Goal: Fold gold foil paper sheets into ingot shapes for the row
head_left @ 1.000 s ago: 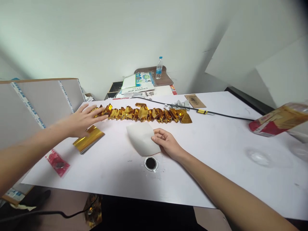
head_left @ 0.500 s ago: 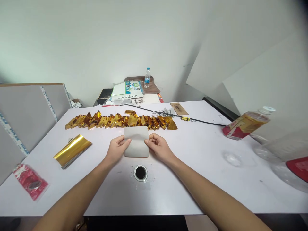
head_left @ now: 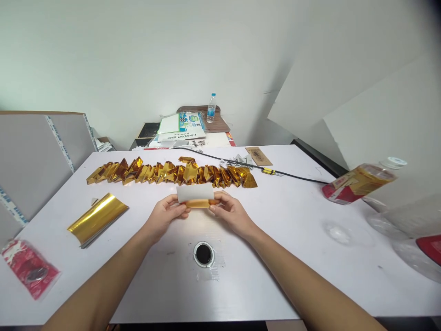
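Between my two hands is a sheet of gold foil paper, its pale back facing me and its near edge curled up so a gold strip shows. My left hand pinches the left end, thumb at the curl. At the right end my right hand grips it the same way. Just beyond the sheet runs a long row of folded gold foil pieces. A stack of unfolded gold foil sheets lies curved on the table to the left of my left hand.
A round cable hole opens in the white table nearer me. To the right are a tilted plastic bottle and clear plastic. A black cable crosses behind. At left lie a red packet and a grey partition.
The sheet was flat with its whole pale back showing; its near edge is now turned up, exposing gold. Both hands have bent it over together. The view has shifted slightly.
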Available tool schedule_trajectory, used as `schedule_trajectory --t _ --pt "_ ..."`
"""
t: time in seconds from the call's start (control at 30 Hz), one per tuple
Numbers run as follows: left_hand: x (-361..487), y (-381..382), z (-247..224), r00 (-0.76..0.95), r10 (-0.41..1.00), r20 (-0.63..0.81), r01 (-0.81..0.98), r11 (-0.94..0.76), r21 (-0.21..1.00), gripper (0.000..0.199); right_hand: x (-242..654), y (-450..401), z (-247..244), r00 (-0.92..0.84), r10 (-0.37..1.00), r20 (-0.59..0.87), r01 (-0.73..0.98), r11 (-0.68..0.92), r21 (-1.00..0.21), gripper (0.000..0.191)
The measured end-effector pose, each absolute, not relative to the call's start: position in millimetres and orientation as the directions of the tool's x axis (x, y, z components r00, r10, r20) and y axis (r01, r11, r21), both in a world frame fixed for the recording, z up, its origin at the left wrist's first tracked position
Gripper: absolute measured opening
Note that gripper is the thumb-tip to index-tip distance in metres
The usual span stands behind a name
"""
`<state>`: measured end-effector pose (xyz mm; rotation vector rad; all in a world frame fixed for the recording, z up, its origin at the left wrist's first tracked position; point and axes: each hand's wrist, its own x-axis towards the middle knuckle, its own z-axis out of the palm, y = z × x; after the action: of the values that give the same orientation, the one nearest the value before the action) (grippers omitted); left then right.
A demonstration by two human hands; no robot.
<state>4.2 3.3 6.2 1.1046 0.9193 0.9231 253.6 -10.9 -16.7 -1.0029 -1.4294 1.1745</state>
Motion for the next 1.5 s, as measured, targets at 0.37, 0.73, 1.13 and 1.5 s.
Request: schedule_trajectory --t 0.37,0.73,1.13,1.5 --pt "9 -1 4 0.162 0.986 0.031 -0.046 -0.024 0.999 0.043 252 -16 -19 -0.155 0.986 0.059 0.088 0.073 -0.993 0.049" --pt "9 -1 5 0.190 0.982 -0.009 0.076 -0.006 0.997 0.037 252 -14 -20 -0.030 0.994 0.106 0.037 0.107 -0.994 0.055" --pt "10 -2 10 0.157 0.987 0.042 0.041 -0.049 0.998 0.038 251 -15 -15 0.004 1.000 0.017 -0.048 0.017 -0.999 0.052" --pt "5 2 7 0.087 0.996 -0.015 0.043 0.012 0.999 0.044 252 -16 -9 -0.041 0.998 -0.047 -0.020 -0.047 -0.999 0.058"
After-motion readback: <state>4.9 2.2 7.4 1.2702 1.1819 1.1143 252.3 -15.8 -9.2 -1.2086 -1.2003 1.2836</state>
